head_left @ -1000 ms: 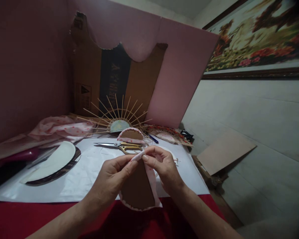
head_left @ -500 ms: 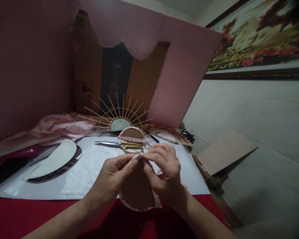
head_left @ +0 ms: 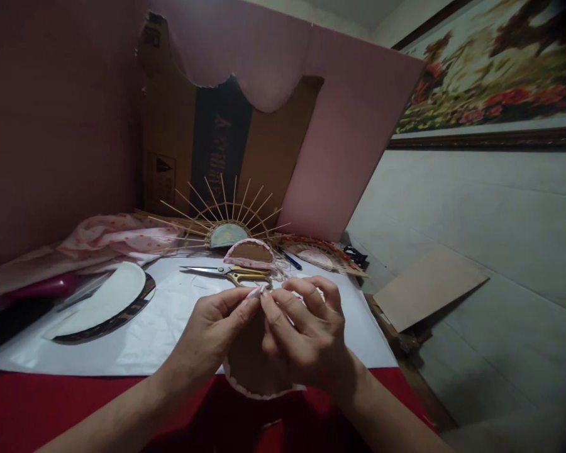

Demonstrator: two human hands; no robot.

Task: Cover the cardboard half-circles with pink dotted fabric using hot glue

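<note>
Head view, left hand point(head_left: 214, 324) pinching cloth-edged brown panel point(head_left: 248, 353), right hand point(head_left: 309, 328) touching its tip, grip unclear, scissors point(head_left: 236, 273) beyond

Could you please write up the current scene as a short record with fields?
Held piece: brown board, edged with pale cloth
Left hand: pinching the cloth at the board's top edge
Right hand: fingertips at that edge; grip unclear
Beyond the hands: scissors, then a cloth-edged half-round piece
Farther back: stick fan frame
Left side: white curved piece, dotted pink cloth
Surface: white sheet
</note>
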